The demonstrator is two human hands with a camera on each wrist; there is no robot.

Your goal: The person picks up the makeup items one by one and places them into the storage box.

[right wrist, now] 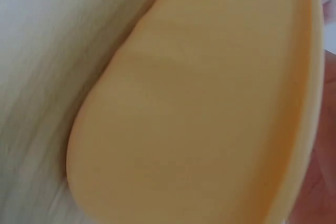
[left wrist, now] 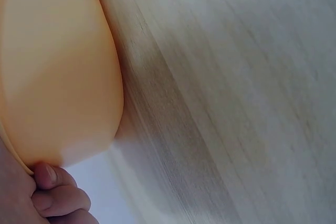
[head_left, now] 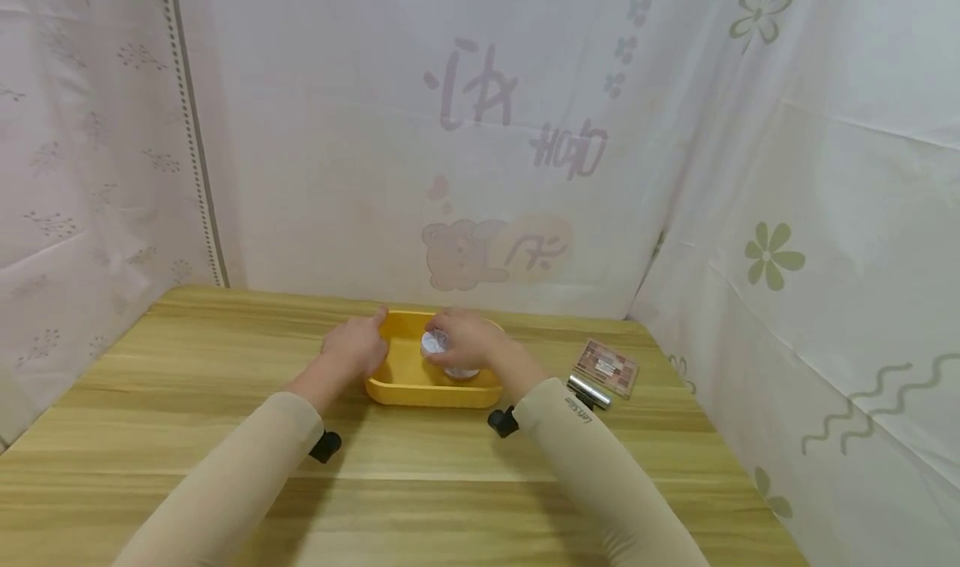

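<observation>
A yellow plastic tray (head_left: pixel 435 398) with rounded corners stands towards the back of the table. At its left end my left hand (head_left: pixel 354 346) grips the rim; in the left wrist view its curled fingers (left wrist: pixel 62 199) lie against the tray's outer wall (left wrist: pixel 63 77). Inside the tray my right hand (head_left: pixel 468 339) holds a small round container with a whitish top (head_left: pixel 433 343), tilted. Under that hand lies a second round piece (head_left: pixel 461 373), partly hidden. The right wrist view mostly shows the tray's outer side (right wrist: pixel 189 98), with part of the hand behind the rim.
To the tray's right lie a checkered makeup palette (head_left: pixel 609 368) and a shiny silver tube (head_left: pixel 590 391), close to the right sleeve. Printed curtains (head_left: pixel 337 150) hang behind and beside the wooden table (head_left: pixel 405 500).
</observation>
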